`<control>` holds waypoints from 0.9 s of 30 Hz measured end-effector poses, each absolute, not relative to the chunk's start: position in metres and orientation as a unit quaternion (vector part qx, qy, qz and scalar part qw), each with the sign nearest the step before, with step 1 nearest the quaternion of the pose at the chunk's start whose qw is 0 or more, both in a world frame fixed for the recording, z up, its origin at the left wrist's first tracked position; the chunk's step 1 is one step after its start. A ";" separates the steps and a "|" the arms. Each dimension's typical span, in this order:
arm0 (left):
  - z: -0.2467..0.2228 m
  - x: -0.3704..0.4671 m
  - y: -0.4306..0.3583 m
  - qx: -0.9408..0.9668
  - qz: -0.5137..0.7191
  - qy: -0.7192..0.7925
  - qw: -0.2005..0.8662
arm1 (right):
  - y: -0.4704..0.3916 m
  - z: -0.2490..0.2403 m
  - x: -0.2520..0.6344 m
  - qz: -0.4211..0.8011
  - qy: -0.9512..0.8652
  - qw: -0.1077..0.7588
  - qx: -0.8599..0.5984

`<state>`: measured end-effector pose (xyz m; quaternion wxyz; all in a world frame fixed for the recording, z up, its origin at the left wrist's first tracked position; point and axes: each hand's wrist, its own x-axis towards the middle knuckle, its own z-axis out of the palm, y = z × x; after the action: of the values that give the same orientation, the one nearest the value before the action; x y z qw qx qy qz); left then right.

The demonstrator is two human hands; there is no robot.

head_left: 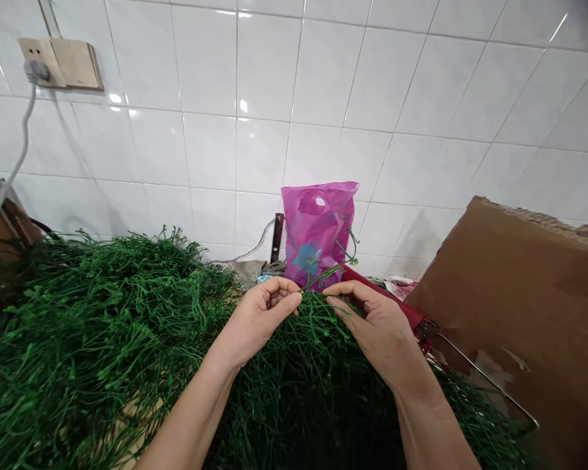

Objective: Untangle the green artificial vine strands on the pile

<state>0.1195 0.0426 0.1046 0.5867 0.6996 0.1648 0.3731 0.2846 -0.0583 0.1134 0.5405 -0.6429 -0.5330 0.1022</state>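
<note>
Between the thumb and forefinger of my left hand [269,310] is the lower end of a thin green plastic-looking plant stem [328,273]. It slants up to the right, with curled branches and small buds. My right hand [367,320] is just beside it, thumb and forefinger tips brought close together below the stem. Whatever is in that pinch is too small to make out. Under both hands lies a thick heap of similar green stems [313,352]. A larger pile of them [112,313] spreads to the left.
A purple plastic bag [318,228] stands behind my hands against the white tiled wall [264,85]. Brown cardboard [514,294] leans at the right, near a red umbrella-like thing [406,310] with a metal rod. A plugged socket [61,63] is at upper left.
</note>
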 end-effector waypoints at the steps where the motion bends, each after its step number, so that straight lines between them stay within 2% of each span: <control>1: 0.104 0.119 0.043 0.706 0.374 0.169 0.577 | -0.060 0.114 0.288 0.118 -0.544 0.529 -0.640; 3: 0.104 0.119 0.042 0.729 0.382 0.183 0.537 | -0.064 0.115 0.291 0.164 -0.560 0.520 -0.624; 7: 0.103 0.120 0.038 0.783 0.408 0.210 0.419 | -0.065 0.116 0.285 0.204 -0.532 0.557 -0.604; 12: 0.104 0.122 0.035 0.820 0.413 0.208 0.338 | -0.056 0.114 0.272 0.185 -0.533 0.535 -0.630; 16: 0.103 0.122 0.035 0.840 0.398 0.219 0.295 | -0.051 0.111 0.266 0.121 -0.546 0.535 -0.633; 20: 0.102 0.123 0.032 0.857 0.382 0.215 0.269 | -0.051 0.107 0.264 0.033 -0.567 0.527 -0.633; 24: 0.101 0.126 0.029 0.851 0.358 0.217 0.318 | -0.049 0.104 0.263 -0.071 -0.565 0.495 -0.656; 27: 0.097 0.129 0.031 0.831 0.346 0.218 0.378 | -0.043 0.100 0.261 -0.038 -0.539 0.525 -0.658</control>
<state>0.1286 0.0311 0.0968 0.3779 0.8306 0.2180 0.3460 0.2610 -0.0435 0.0997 0.5250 -0.6576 -0.5389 -0.0377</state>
